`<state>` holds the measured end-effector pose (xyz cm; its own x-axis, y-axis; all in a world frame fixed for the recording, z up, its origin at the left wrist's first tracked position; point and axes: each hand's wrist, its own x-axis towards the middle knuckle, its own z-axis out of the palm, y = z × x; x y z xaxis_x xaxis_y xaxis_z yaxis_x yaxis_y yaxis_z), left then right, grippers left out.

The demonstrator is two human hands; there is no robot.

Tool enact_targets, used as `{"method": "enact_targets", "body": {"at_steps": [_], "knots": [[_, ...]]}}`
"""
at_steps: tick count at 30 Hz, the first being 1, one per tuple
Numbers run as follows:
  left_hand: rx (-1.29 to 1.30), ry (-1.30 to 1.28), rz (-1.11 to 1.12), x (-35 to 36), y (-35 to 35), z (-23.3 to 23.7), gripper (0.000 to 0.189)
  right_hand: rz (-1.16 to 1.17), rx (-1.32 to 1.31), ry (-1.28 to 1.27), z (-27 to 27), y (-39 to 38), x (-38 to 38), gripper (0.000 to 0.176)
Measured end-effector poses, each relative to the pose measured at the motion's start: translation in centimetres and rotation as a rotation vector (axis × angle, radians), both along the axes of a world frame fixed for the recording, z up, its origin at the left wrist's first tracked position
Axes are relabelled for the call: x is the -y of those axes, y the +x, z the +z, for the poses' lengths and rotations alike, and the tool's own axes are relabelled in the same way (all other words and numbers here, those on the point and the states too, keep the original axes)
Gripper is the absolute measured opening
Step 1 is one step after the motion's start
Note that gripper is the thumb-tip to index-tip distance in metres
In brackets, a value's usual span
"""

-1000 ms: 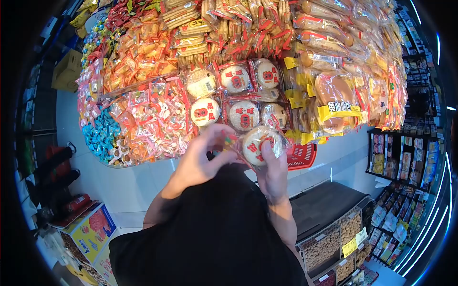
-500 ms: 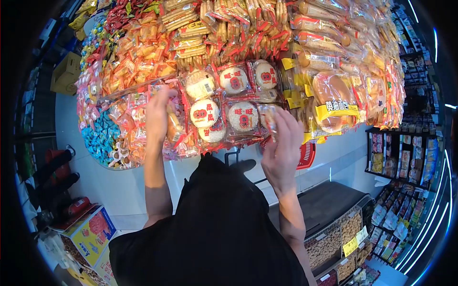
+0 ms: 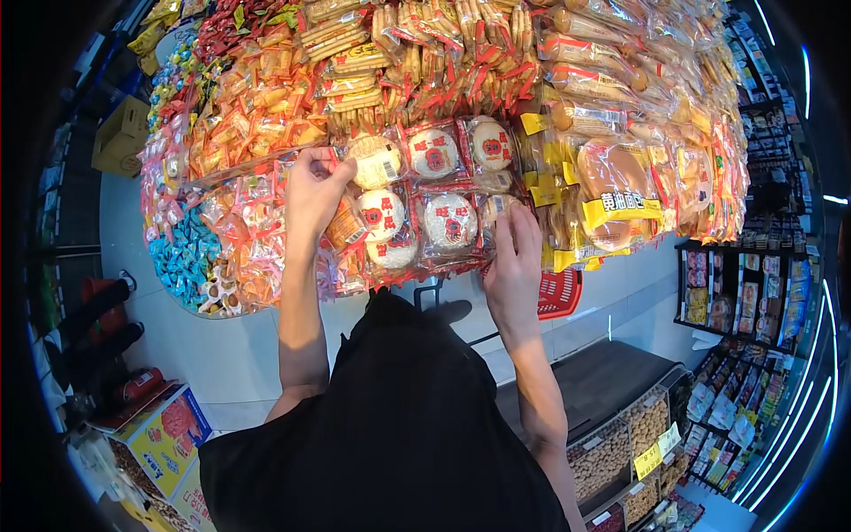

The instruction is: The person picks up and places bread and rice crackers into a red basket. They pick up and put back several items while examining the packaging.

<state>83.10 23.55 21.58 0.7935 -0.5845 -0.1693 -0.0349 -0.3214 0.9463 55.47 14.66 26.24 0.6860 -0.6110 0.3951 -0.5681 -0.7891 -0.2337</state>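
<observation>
My left hand (image 3: 315,188) is up near the display's (image 3: 266,115) lower edge, fingers curled narrow against the clear wrapper of the upper cracker packet (image 3: 377,160); I cannot tell if they pinch it. My right hand (image 3: 512,266) lies with straight, close fingers flat on the lower cracker packet (image 3: 498,209), which sits at the lower edge beside the bread packs (image 3: 620,199). The packets are crinkly, glossy film over round white discs with red stamps, packed touching each other. Below the edge, pale smooth floor (image 3: 222,346) gives my arms room, with a red basket (image 3: 560,293) just under the right hand
</observation>
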Motion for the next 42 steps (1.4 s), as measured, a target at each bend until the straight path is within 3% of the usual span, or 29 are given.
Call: {"method": "enact_targets", "body": {"at_steps": [3, 6, 9, 11, 12, 13, 15, 20, 23, 25, 30, 33, 35, 42], "knots": [[-0.055, -0.161, 0.007, -0.4, 0.5, 0.2, 0.024, -0.002, 0.036, 0.013, 0.2, -0.1, 0.0, 0.046], [-0.4, -0.265, -0.021, -1.4, 1.8, -0.1, 0.008, -0.009, 0.191, 0.003, 1.0, -0.1, -0.5, 0.043], [-0.455, -0.464, 0.036, -1.6, 0.6, 3.2, 0.006, -0.061, 0.309, -0.037, 3.5, -0.2, -1.9, 0.04], [-0.361, -0.525, 0.046, -1.7, 0.8, 3.2, 0.009, -0.198, 0.448, 0.16, 4.1, -0.4, -2.6, 0.038], [-0.162, -0.591, -0.003, -1.8, 0.8, 3.6, 0.01, -0.185, 0.869, 0.634, 4.1, 0.7, -3.4, 0.029], [0.038, -0.654, -0.052, -1.8, 0.9, 3.9, 0.012, -0.189, 0.873, 0.632, 4.0, 0.4, -3.3, 0.029], [0.137, -0.716, -0.162, -1.8, 1.8, 3.1, 0.014, -0.191, 1.103, 1.303, 3.0, -0.6, -3.0, 0.023], [0.405, -0.535, -0.208, -1.4, 2.8, 1.5, 0.018, -0.313, 1.261, 1.556, 1.5, -0.2, -3.2, 0.027], [0.574, -0.465, -0.291, -1.4, 3.1, 0.7, 0.022, -0.308, 1.287, 1.483, 0.8, 0.1, -3.3, 0.038], [0.376, -0.276, -0.369, -2.1, 3.2, 0.5, 0.023, -0.312, 1.298, 1.49, 0.8, 0.2, -3.3, 0.045], [0.127, -0.242, -0.422, -2.2, 3.7, 1.3, 0.02, -0.356, 1.259, 1.476, 0.9, 0.1, -4.1, 0.061], [0.005, -0.188, -0.476, -2.6, 3.7, 2.4, 0.019, -0.343, 1.317, 1.374, 0.9, 0.2, -5.4, 0.066], [-0.229, -0.052, -0.466, -2.7, 3.3, 3.2, 0.022, -0.34, 1.263, 1.254, 0.9, 0.2, -6.1, 0.07], [0.14, -0.12, -0.508, -1.8, 3.5, 0.0, 0.017, -0.23, 1.087, 1.173, 0.4, -0.3, -7.3, 0.066]]}}
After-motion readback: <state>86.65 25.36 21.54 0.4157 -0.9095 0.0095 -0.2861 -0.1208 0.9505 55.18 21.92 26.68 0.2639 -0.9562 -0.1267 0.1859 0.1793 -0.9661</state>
